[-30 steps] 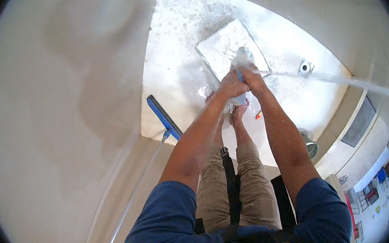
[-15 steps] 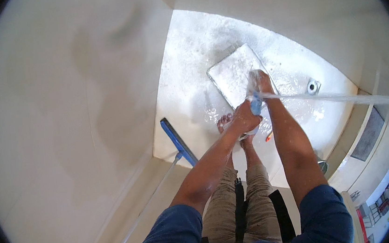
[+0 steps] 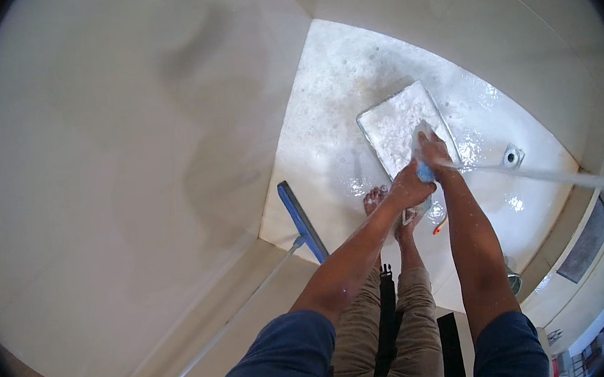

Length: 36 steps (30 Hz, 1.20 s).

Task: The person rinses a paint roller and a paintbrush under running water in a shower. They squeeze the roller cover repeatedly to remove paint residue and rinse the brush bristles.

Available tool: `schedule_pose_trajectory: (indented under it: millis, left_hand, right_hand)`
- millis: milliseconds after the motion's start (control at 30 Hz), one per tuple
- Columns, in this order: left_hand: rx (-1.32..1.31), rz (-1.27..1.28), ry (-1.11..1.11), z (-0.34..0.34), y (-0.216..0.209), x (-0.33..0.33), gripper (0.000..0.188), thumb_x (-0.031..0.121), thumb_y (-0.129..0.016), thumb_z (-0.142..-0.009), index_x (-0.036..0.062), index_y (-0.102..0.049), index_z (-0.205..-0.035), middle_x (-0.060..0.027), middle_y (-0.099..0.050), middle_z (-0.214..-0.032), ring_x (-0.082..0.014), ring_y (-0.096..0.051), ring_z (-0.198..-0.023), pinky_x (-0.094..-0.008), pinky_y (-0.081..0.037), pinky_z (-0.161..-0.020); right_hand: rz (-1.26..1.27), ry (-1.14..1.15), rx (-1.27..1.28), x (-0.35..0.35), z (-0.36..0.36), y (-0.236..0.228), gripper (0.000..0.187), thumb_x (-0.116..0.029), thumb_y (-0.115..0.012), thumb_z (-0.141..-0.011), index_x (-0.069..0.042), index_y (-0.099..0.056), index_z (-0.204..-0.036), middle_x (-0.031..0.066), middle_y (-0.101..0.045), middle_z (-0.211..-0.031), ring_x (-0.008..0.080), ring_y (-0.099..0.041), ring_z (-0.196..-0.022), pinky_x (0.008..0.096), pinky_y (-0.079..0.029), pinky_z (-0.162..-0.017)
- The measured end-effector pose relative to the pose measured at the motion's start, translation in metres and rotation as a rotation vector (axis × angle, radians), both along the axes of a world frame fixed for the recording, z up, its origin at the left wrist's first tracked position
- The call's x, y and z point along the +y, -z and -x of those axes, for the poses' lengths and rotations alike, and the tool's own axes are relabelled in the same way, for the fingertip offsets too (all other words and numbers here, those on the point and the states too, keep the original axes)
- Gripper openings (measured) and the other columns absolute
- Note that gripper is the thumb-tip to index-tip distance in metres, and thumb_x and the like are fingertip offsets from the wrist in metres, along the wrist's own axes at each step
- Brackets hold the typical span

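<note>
Near the middle of the head view, both hands are closed round a pale, partly translucent object [image 3: 420, 130] with a light blue part [image 3: 425, 171]; its exact kind is unclear. My left hand [image 3: 411, 185] grips the lower part, and the pale end shows below it. My right hand [image 3: 435, 148] is at the far end, its fingers partly hidden by splashing water. A stream of water [image 3: 533, 171] from the right strikes beside the right hand. Beneath the hands lies a flat rectangular panel [image 3: 394, 125] with white foam on top.
The wet white floor [image 3: 315, 100] has pale walls around it. A long-handled blue squeegee [image 3: 303, 221] leans at the left. A drain [image 3: 512, 156] lies on the right, and a small orange-tipped item [image 3: 439, 227] lies near my feet [image 3: 374, 200]. A metal container [image 3: 515, 282] stands beside my right forearm.
The view has shifted, so the scene sits farther right and slightly lower. Both hands keep their hold under the water, with the right hand still at the far end.
</note>
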<state>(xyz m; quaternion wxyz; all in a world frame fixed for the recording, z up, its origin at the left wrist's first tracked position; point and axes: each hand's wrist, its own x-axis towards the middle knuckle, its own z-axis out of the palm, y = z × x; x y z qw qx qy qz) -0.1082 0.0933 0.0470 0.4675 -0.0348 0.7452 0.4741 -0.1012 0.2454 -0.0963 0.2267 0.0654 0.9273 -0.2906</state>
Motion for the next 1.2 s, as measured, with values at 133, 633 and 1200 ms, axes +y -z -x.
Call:
schedule_pose_trajectory:
  millis: [133,633,1200]
  left_hand:
    - [-0.133,-0.107,-0.054,0.006,-0.005,-0.009,0.070,0.023,-0.071,-0.073,0.0031,-0.049,-0.137,-0.0225,-0.067,-0.112,-0.0358,-0.064,-0.106,-0.0387,-0.049,-0.096]
    - [0.087,0.321,-0.422,0.042,0.040,0.040,0.072,0.040,-0.045,-0.096,-0.0157,-0.034,-0.141,-0.0375,-0.056,-0.124,-0.0430,-0.056,-0.120,-0.0404,-0.041,-0.106]
    - [-0.185,-0.103,-0.685,0.023,0.022,0.047,0.063,0.044,-0.059,-0.093,-0.0060,-0.052,-0.132,-0.0211,-0.064,-0.118,-0.0321,-0.061,-0.109,-0.0386,-0.047,-0.097]
  right_hand:
    - [-0.163,-0.013,-0.098,-0.012,0.031,-0.017,0.057,-0.013,-0.050,-0.091,-0.001,-0.042,-0.146,0.0270,-0.060,-0.121,0.0405,-0.060,-0.112,0.0466,-0.045,-0.102]
    - [0.892,0.861,-0.323,-0.031,-0.028,-0.016,0.039,-0.033,-0.056,-0.098,-0.005,-0.059,-0.125,0.0090,-0.065,-0.111,0.0206,-0.062,-0.099,0.0363,-0.049,-0.085]
    - [1.157,0.910,-0.128,-0.032,-0.012,-0.150,0.042,-0.029,-0.053,-0.099,0.000,-0.052,-0.130,0.0137,-0.062,-0.113,0.0233,-0.061,-0.097,0.0356,-0.051,-0.082]
